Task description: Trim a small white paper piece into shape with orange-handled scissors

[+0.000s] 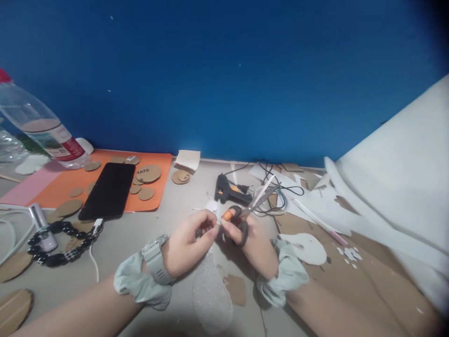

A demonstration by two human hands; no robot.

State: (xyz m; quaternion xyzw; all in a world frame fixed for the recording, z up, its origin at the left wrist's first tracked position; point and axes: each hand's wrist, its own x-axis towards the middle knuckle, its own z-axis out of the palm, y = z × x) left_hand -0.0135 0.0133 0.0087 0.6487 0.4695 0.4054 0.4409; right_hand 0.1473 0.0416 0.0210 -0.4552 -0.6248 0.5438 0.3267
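My left hand (194, 238) is closed in a pinch at a narrow white strip (218, 208). Fingertips of my right hand (250, 238) meet it there, also pinched. Scissors (259, 199) with black and orange handles hang on my right hand's fingers, their blades pointing up and right, slightly apart. Just beyond the fingertips lies a black hot glue gun (229, 189). Below my hands is a pale grey, rounded flat piece (212, 295), narrowing toward its upper end. Whether the strip joins anything is hidden by my fingers.
At left, a phone (110, 189) and cardboard discs (149, 174) lie on orange paper (159, 187), near a bottle (52, 133) and beaded loop (65, 257). Cables (277, 182), a white rounded piece (305, 248), small white bits (351, 254) and cardboard (365, 285) lie right. A blue wall (217, 84) stands behind.
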